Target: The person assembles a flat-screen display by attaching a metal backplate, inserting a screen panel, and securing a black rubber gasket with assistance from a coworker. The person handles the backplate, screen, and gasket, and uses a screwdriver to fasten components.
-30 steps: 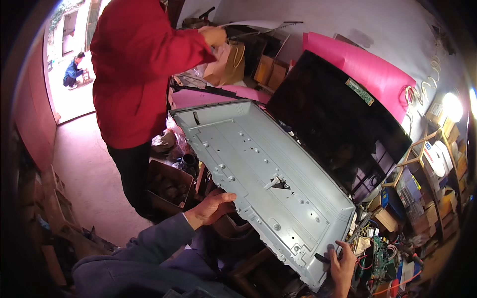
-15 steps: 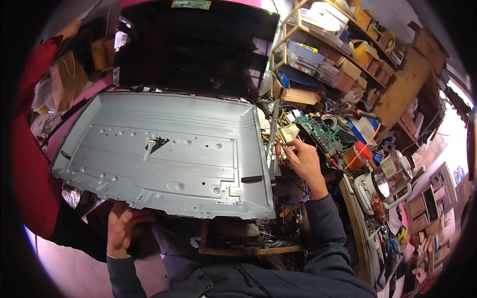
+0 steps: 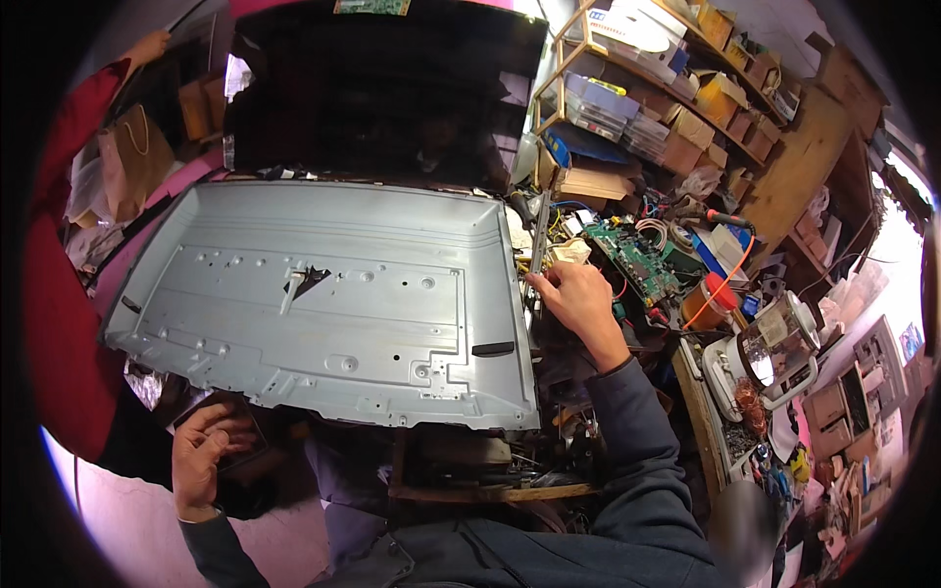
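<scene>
A large grey metal panel with raised edges (image 3: 294,333), like the back of a television, lies in front of me. My right hand (image 3: 583,306) is beside its right edge, with thumb and fingers drawn together over the cluttered bench. What is between those fingertips is hidden. Below the panel's front left edge is my left hand (image 3: 204,456), its fingers curled beside a dark, flat, rectangular thing (image 3: 253,441). Whether it grips that thing is not clear. On the panel rests a small black piece (image 3: 312,280) beside a pale strip.
Behind the panel stands a big dark screen (image 3: 382,98). A green circuit board (image 3: 632,260), a red-lidded jar (image 3: 708,302) and a clear jug (image 3: 779,338) crowd the right. A person's red sleeve (image 3: 74,147) is at left. A drawer of tools (image 3: 490,480) is below the panel.
My right hand has shifted left to the panel's edge, and the thin tool it held no longer shows. My left hand has moved left and down. A blurred grey round shape has appeared at lower right.
</scene>
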### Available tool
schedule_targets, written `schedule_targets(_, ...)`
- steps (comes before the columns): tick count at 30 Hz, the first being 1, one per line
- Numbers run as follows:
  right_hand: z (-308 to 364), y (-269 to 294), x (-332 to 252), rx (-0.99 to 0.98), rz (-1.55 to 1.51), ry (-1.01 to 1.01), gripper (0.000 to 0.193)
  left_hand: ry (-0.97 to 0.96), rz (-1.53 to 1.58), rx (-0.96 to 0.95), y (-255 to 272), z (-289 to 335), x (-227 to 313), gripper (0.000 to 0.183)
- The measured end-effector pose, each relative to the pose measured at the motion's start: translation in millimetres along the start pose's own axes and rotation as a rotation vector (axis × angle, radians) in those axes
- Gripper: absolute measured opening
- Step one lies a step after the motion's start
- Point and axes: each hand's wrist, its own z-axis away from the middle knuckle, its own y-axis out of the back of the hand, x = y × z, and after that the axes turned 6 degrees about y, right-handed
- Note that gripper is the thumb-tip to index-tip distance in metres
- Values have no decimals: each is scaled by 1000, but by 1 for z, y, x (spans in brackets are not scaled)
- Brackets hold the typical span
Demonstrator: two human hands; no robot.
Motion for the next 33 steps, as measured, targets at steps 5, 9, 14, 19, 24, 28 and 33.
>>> schedule_targets(5, -11, -10, -5, -89, 64, -21, 43, 14, -5, 23, 3, 5, 5, 49)
schedule_targets(9, -16, -8, -11, -130, 66, -77, 41, 28, -16, 12, 8, 6, 3, 47)
schedule_targets(14, -16, -17, -1, -98, 98, -61, 42, 69, -18, 1, 6, 5, 8, 44)
schedule_targets(19, -15, -21, 6, -37, 121, -82, 35, 79, -58, -10, -1, 2, 18, 41)
schedule_targets(24, -19, -28, -5, -8, 99, 4, 36, 18, -92, 48, 7, 18, 32, 36)
schedule_targets(28, -9, -18, 11, -55, 91, -6, 36, -140, -446, 358, 33, -21, 69, 24)
schedule_targets(33, 0, -15, 17, -24, 87, 119, 41, -614, -990, 724, 167, -120, 91, 36)
